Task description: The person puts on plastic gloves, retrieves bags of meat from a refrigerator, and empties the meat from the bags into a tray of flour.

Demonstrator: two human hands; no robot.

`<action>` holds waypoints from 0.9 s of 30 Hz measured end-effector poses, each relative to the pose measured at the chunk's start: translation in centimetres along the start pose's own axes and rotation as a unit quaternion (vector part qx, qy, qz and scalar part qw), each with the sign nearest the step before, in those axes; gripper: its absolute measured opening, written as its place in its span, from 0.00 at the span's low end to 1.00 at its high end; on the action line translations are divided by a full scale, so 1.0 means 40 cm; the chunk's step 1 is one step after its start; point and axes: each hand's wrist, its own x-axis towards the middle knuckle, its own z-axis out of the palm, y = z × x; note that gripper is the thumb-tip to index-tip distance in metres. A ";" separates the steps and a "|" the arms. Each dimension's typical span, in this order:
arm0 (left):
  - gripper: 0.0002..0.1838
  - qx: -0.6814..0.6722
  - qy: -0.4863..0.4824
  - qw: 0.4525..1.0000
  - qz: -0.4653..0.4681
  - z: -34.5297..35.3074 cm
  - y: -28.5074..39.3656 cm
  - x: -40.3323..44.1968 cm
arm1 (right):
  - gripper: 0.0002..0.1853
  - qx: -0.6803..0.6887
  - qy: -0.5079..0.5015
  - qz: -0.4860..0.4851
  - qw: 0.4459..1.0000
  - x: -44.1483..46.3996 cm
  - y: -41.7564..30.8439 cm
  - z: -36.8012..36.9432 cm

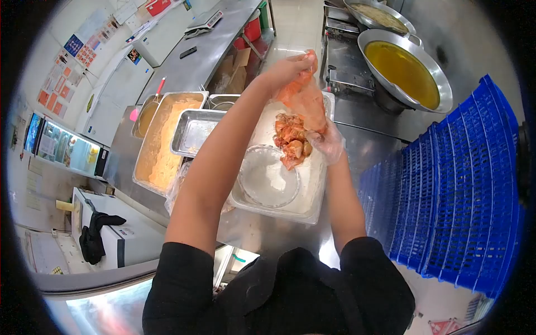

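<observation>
My left hand (291, 71) is closed around the upper end of a clear plastic bag (307, 101) smeared with orange marinade, holding it raised. Lower down, my right hand (328, 143), in a thin clear glove, grips the bag near its bottom end. Marinated raw meat pieces, which look like chicken (291, 139), lie in a heap just below the bag. They rest on white flour in a large rectangular metal tray (279, 214). A round, shallow bowl or sieve (269, 177), dusted with flour, sits in the tray's near part.
To the left stand a pan of yellowish breading (167, 139), a smaller metal pan (192, 131) and a container of liquid (146, 117). A wok of oil (402, 72) is at the upper right. Stacked blue crates (446, 184) rise close on my right.
</observation>
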 end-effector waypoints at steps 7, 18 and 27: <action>0.26 0.350 -0.061 0.932 0.069 0.060 -0.048 0.010 | 0.10 -0.186 0.280 -0.159 0.928 0.015 0.056 0.196; 0.28 0.153 0.035 0.981 0.110 0.105 -0.106 -0.019 | 0.14 -0.416 0.262 -0.355 0.795 0.154 0.094 0.016; 0.20 0.129 0.178 0.951 0.218 -0.042 -0.101 0.000 | 0.11 -0.590 0.348 -0.453 0.571 0.213 -0.127 0.089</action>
